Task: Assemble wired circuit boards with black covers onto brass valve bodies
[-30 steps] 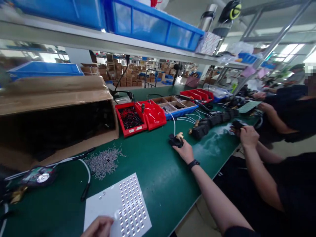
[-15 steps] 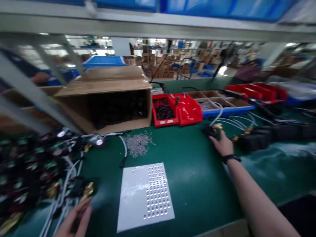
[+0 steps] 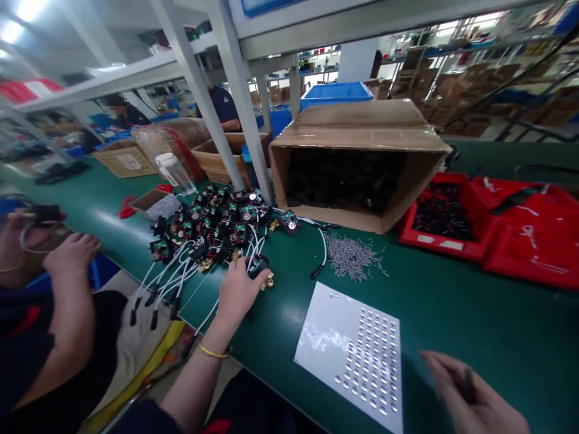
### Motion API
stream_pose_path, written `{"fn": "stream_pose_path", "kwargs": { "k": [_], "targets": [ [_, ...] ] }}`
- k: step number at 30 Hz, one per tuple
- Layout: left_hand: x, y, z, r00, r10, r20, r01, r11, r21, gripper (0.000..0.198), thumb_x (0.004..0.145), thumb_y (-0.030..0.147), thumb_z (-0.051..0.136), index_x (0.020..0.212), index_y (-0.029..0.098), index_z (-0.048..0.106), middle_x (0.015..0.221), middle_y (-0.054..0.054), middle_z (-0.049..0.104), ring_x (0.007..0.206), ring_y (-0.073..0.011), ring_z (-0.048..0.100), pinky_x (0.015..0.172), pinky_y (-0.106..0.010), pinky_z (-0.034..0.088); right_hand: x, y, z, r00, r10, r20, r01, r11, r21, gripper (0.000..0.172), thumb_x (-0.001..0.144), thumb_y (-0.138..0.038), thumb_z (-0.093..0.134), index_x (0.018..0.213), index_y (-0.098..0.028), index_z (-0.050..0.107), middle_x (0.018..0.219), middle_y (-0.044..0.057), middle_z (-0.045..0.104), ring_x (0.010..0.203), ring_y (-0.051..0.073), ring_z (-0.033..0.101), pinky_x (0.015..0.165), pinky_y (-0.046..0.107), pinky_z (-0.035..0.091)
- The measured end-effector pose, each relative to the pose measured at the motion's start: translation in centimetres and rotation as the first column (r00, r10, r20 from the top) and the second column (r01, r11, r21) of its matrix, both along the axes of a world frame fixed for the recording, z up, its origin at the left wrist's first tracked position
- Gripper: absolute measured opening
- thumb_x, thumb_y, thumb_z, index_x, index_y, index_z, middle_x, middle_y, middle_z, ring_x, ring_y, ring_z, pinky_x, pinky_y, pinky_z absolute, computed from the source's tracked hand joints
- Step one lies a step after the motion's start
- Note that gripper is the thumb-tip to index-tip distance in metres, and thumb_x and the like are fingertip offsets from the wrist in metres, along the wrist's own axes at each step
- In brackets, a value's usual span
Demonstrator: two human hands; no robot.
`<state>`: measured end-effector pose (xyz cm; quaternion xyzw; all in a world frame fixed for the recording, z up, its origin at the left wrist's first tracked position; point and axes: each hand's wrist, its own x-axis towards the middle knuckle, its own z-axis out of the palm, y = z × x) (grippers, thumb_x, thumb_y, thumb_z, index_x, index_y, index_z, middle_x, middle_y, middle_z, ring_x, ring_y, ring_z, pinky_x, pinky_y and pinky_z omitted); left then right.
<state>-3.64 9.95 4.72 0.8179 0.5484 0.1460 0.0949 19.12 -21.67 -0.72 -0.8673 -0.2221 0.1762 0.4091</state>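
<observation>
My left hand (image 3: 239,286), with a yellow bracelet at the wrist, grips a black valve unit (image 3: 259,265) with brass fittings and a white cable. That unit lies at the near right edge of a pile of similar units (image 3: 212,223) with green circuit boards showing. At the lower right is my right hand (image 3: 474,395), its fingers curled together round a small dark thing, too blurred to name. Between my hands lies a white plate (image 3: 323,340) with rows of small round silvery pieces. Behind it is a heap of small grey pins or screws (image 3: 353,256).
A cardboard box (image 3: 357,217) full of dark parts stands behind the pins, with red bins (image 3: 438,241) to its right. Shelf posts (image 3: 244,102) rise behind the pile. On the left, a co-worker's hands (image 3: 72,256) are busy near a clear bottle (image 3: 176,172).
The view has swung left. My right hand has left the black unit with brass at the right and come toward the plate. My left hand has moved onto a valve unit by the pile.
</observation>
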Motion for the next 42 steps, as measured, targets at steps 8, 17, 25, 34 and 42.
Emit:
{"fn": "stream_pose_path", "kwargs": {
  "k": [8, 17, 25, 34, 42],
  "targets": [
    [-0.4, 0.6, 1.2, 0.998, 0.003, 0.060, -0.006, 0.999, 0.050, 0.058, 0.080, 0.054, 0.043, 0.121, 0.012, 0.045, 0.116, -0.018, 0.053, 0.108, -0.0325, 0.047, 0.092, -0.045, 0.035, -6.4, 5.4, 1.7, 0.921, 0.390, 0.014, -0.389, 0.912, 0.132, 0.032, 0.079, -0.049, 0.050, 0.084, -0.023, 0.068, 0.086, 0.005, 0.070, 0.076, 0.020, 0.066, 0.068, 0.025, 0.052],
    [1.0, 4.9, 3.1, 0.851, -0.478, -0.216, 0.477, 0.877, -0.061, 0.063, 0.080, 0.059, 0.039, 0.122, 0.013, 0.045, 0.106, -0.017, 0.059, 0.103, -0.0336, 0.052, 0.091, -0.046, 0.035, -7.6, 5.5, 2.0, 0.914, 0.406, -0.019, -0.403, 0.910, 0.099, 0.034, 0.080, -0.047, 0.049, 0.088, -0.019, 0.067, 0.089, 0.008, 0.069, 0.079, 0.021, 0.065, 0.070, 0.025, 0.049],
    [-2.3, 3.9, 0.5, 0.934, -0.349, -0.080, 0.330, 0.926, -0.183, 0.070, 0.074, 0.057, 0.049, 0.128, 0.015, 0.034, 0.106, -0.013, 0.061, 0.095, -0.0277, 0.060, 0.078, -0.036, 0.046, -7.5, 4.4, 1.0, 0.930, 0.338, -0.146, -0.333, 0.941, 0.059, 0.043, 0.078, -0.055, 0.048, 0.088, -0.017, 0.066, 0.069, 0.005, 0.066, 0.060, 0.017, 0.061, 0.059, 0.023, 0.047],
    [-0.4, 0.5, -1.9, 0.927, -0.313, 0.206, 0.345, 0.928, -0.144, 0.059, 0.074, 0.054, 0.052, 0.113, 0.011, 0.049, 0.105, -0.014, 0.056, 0.102, -0.0287, 0.052, 0.090, -0.043, 0.041, -8.7, 7.5, 3.7, 0.925, 0.367, -0.100, -0.359, 0.929, 0.093, 0.042, 0.084, -0.051, 0.042, 0.085, -0.015, 0.064, 0.069, 0.006, 0.064, 0.061, 0.017, 0.058, 0.059, 0.025, 0.044],
    [1.0, -1.0, -0.9, 0.872, -0.402, 0.280, 0.426, 0.904, -0.028, 0.055, 0.057, 0.035, 0.074, 0.105, 0.017, 0.053, 0.130, -0.013, 0.037, 0.125, -0.0318, 0.031, 0.103, -0.047, 0.029, -8.4, 6.6, 2.9, 0.958, 0.247, -0.145, -0.229, 0.965, 0.128, 0.042, 0.083, -0.050, 0.045, 0.093, -0.014, 0.064, 0.071, 0.007, 0.065, 0.065, 0.019, 0.060, 0.061, 0.027, 0.046]
  ]
}}
